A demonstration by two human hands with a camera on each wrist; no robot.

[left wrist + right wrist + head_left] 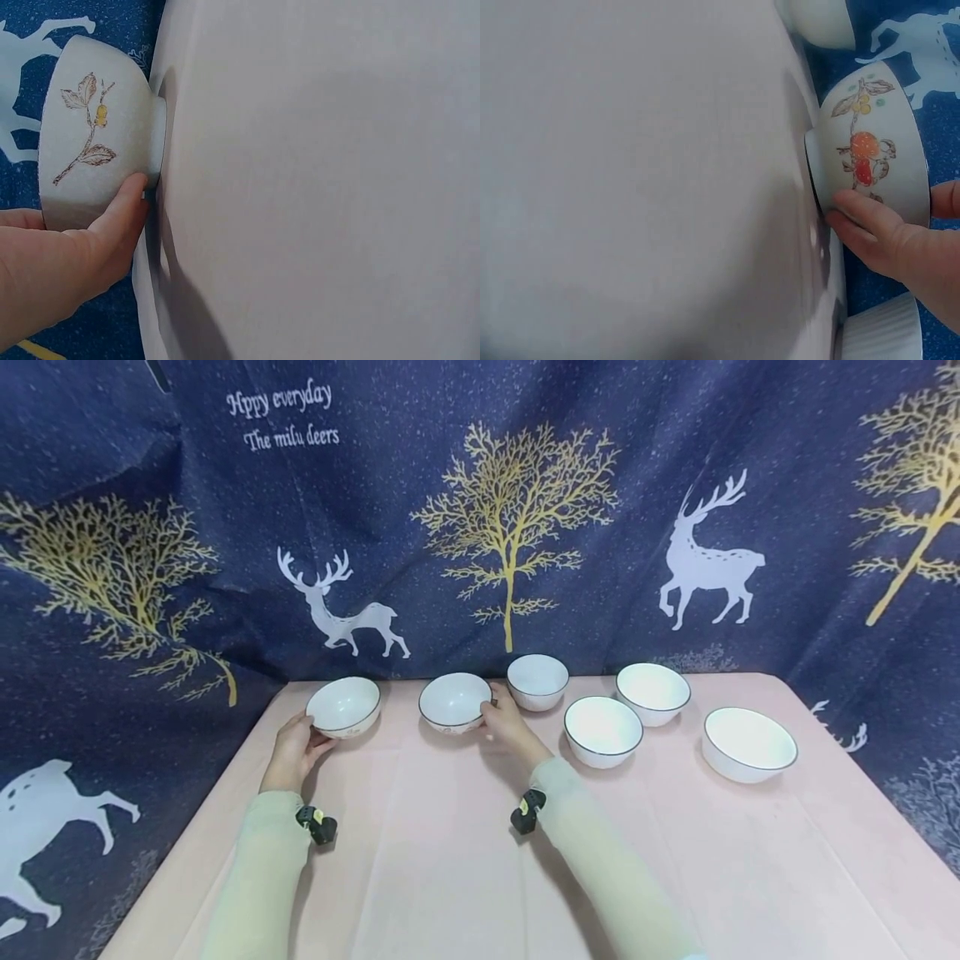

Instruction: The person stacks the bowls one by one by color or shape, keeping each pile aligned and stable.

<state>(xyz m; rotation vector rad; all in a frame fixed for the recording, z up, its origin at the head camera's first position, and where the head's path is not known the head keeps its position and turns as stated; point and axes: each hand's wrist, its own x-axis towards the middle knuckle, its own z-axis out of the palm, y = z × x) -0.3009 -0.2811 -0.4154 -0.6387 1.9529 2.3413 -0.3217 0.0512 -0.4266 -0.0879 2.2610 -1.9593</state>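
Observation:
On the left of the table, my left hand [288, 753] grips a white dark-rimmed bowl [347, 703] by its near left side. In the left wrist view, this bowl [105, 127] shows a brown leafy twig with a yellow bud, and one fingertip presses close to its foot. My right hand [512, 720] holds a second white bowl [453, 697] by its right side, between the rim and the foot. Orange and red fruit with brown leaves decorate that bowl [892, 135] in the right wrist view. Both bowls are upright.
Right of my right hand stand several more white bowls: a ribbed one [537, 681] at the back, one [602, 731] nearer, one [652, 692] behind it, and a wide one [750, 743] far right. A pink cloth [442, 860] covers the table; a dark blue deer-printed curtain [450, 602] hangs behind.

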